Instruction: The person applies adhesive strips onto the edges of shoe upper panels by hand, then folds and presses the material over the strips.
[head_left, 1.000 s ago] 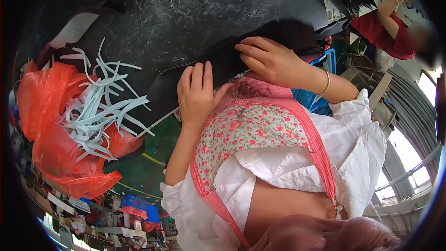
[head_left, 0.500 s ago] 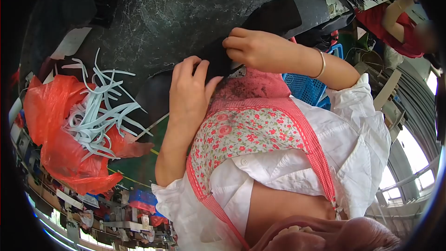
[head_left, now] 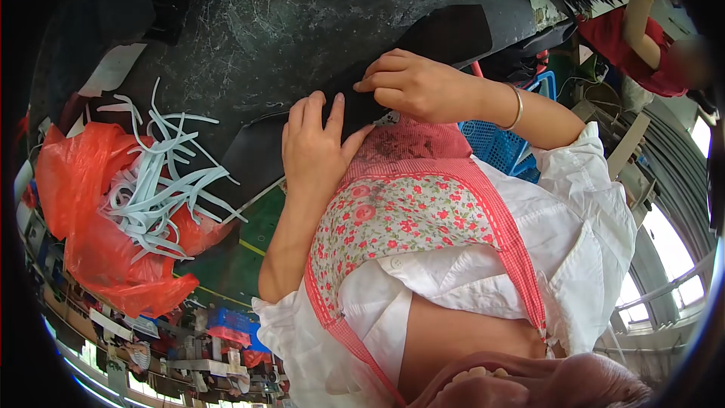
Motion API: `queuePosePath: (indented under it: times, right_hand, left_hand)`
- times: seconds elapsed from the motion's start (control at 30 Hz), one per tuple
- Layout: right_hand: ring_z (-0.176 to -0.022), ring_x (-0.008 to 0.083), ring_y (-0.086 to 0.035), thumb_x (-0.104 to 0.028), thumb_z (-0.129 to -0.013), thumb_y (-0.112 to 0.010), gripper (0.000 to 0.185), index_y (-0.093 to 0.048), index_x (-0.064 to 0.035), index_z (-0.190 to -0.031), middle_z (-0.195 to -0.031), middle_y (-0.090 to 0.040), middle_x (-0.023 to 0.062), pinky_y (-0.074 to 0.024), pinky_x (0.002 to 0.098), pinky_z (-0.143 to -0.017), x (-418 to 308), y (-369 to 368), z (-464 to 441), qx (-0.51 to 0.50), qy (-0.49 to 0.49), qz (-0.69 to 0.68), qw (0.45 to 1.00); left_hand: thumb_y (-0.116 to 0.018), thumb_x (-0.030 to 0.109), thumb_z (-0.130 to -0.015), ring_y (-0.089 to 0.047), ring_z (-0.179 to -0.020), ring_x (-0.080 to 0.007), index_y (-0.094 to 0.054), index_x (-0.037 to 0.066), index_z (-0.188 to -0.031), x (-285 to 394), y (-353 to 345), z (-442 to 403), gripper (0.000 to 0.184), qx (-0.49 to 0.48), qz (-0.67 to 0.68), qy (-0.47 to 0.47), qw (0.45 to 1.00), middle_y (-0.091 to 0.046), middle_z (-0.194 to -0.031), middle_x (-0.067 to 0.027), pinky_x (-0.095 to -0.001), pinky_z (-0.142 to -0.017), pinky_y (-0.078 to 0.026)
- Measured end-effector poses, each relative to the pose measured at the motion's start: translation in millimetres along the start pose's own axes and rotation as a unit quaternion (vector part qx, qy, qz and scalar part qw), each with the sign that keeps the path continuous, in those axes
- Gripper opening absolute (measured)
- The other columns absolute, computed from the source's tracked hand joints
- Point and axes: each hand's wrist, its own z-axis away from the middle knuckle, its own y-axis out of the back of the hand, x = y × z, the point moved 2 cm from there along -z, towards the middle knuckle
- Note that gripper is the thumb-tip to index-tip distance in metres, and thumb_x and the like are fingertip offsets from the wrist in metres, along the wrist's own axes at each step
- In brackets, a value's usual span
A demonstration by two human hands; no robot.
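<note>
Far left: pale strips (head_left: pixel 158 185), prone to tangling if brushed. Centre: left grip (head_left: pixel 306 136), spread over dark sheet (head_left: pixel 453 29) at near edge of surface (head_left: pixel 264 41). Right grip (head_left: pixel 414 87): curled at sheet, any pinch hidden; with uneven hold, likely creasing or slip.

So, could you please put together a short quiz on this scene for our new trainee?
1. Which of the person's wrists wears the bracelet: A) left or B) right?
2. True or false: the left hand rests on the blue basket.
3. Fill in the colour: the pale strips lie heaped on the ____ plastic bag.

Key: 1. B. 2. False; it rests on black material. 3. Red.
</note>
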Motion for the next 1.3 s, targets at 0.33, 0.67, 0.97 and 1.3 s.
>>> queuePosePath:
  times: [0.33, 0.67, 0.97, 1.3]
  right_hand:
    - [-0.097, 0.0264, -0.059, -0.008, -0.076, -0.07, 0.01, -0.067, 0.001, -0.079, -0.11, -0.062, 0.0112, -0.0502, 0.0366, -0.084, 0.1, -0.1, -6.4, -0.016, -0.075, -0.046, 0.996]
    - [-0.097, 0.0282, -0.058, -0.011, -0.077, -0.071, 0.011, -0.07, 0.0001, -0.081, -0.11, -0.06, 0.0125, -0.0503, 0.0385, -0.084, -8.3, 5.1, -8.2, -0.016, -0.069, -0.05, 0.996]
    - [-0.104, 0.0297, -0.056, -0.012, -0.072, -0.073, 0.018, -0.071, -0.0001, -0.085, -0.116, -0.057, 0.0138, -0.0497, 0.0388, -0.086, -9.3, 0.8, -8.6, -0.044, -0.086, -0.046, 0.994]
    - [-0.122, 0.0322, -0.051, -0.017, -0.077, -0.059, 0.038, -0.068, 0.005, -0.107, -0.137, -0.052, 0.0181, -0.0394, 0.0409, -0.108, -29.3, -7.7, 11.5, -0.091, 0.015, 0.196, 0.976]
  left_hand:
    - [-0.082, 0.027, -0.067, -0.044, -0.115, -0.0373, -0.066, 0.009, -0.118, 3.6, 8.8, 2.3, 0.056, -0.109, 0.033, -0.004, 0.994, -0.048, -0.127, -0.0155, -0.0471, -0.093, -0.045]
    - [-0.083, 0.022, -0.065, -0.042, -0.116, -0.0383, -0.063, 0.012, -0.122, 1.9, 3.6, 12.6, 0.061, -0.096, 0.062, -0.037, 0.993, -0.046, -0.128, -0.0148, -0.0458, -0.095, -0.044]
    - [-0.08, 0.023, -0.067, -0.042, -0.119, -0.0404, -0.065, 0.02, -0.118, 3.3, 5.6, 16.9, 0.054, -0.089, 0.055, -0.058, 0.993, -0.051, -0.129, -0.0155, -0.0455, -0.097, -0.045]
    - [-0.055, 0.006, -0.083, -0.053, -0.12, -0.0322, -0.062, -0.005, -0.115, 1.9, -15.9, 15.8, 0.034, 0.012, -0.122, -0.12, 0.985, -0.057, -0.129, -0.0186, -0.0402, -0.095, -0.048]
